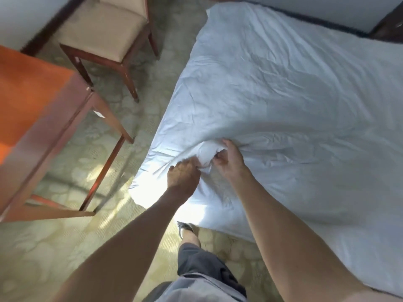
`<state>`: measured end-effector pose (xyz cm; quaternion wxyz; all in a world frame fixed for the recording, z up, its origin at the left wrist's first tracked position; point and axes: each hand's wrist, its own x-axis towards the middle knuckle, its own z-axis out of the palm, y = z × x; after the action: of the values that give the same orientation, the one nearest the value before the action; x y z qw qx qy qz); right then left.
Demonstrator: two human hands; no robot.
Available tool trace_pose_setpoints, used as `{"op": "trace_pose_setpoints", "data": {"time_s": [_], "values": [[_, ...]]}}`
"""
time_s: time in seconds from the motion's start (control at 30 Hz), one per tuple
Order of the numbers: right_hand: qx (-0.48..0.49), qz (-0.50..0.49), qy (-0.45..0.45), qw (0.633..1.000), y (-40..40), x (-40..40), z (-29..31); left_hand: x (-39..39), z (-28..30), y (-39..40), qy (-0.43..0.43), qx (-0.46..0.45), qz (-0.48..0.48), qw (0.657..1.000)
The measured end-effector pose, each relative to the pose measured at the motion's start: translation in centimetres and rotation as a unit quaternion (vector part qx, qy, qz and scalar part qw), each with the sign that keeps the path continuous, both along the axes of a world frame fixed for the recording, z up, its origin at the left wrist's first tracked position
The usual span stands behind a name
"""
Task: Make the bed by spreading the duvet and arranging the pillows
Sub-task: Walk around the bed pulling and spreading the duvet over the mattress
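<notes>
White duvet (283, 88) spread over the bed, filling the right and upper part of the view, surface creased throughout, near edge hanging toward the floor. Small bunch of duvet fabric (206, 152) gathered near the left edge of the bed, raised slightly above the surrounding cloth, with folds radiating from it. Left hand (184, 173) at the lower left of the bunch, fingers curled into the cloth and grasping it. Right hand (229, 159) at the right of the bunch, thumb and fingers curled round the cloth and pinching it; both hands just beside each other, both forearms bare and reaching from the bottom of the view. Patch of bright light on the duvet edge below the left hand. Leg in dark shorts (202, 264) and a foot in a sandal (185, 228) just beside the hanging edge of the duvet. Patterned pale carpet (54, 247) underneath. Orange-topped wooden table (32, 94) at the left, well apart from the bed. Wooden chair with beige seat (102, 31) beyond the table, near the upper left. No pillows in view.
</notes>
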<state>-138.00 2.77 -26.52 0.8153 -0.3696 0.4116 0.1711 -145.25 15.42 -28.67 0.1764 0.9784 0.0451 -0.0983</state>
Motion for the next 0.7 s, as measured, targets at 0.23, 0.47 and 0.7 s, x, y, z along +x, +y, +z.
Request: {"op": "trace_pose_setpoints", "data": {"time_s": [0.23,0.47,0.7], "values": [[-0.055,0.007,0.027,0.998,3.3,9.5,1.4,11.5,3.9,6.1,0.018,0.038,-0.044,0.998],[-0.086,-0.050,0.015,0.995,6.4,17.1,3.6,22.5,6.5,9.8,0.007,0.177,-0.207,0.962],[-0.127,-0.182,0.008,0.975,8.4,23.2,5.1,28.8,6.5,12.1,-0.070,0.123,-0.550,0.823]]}}
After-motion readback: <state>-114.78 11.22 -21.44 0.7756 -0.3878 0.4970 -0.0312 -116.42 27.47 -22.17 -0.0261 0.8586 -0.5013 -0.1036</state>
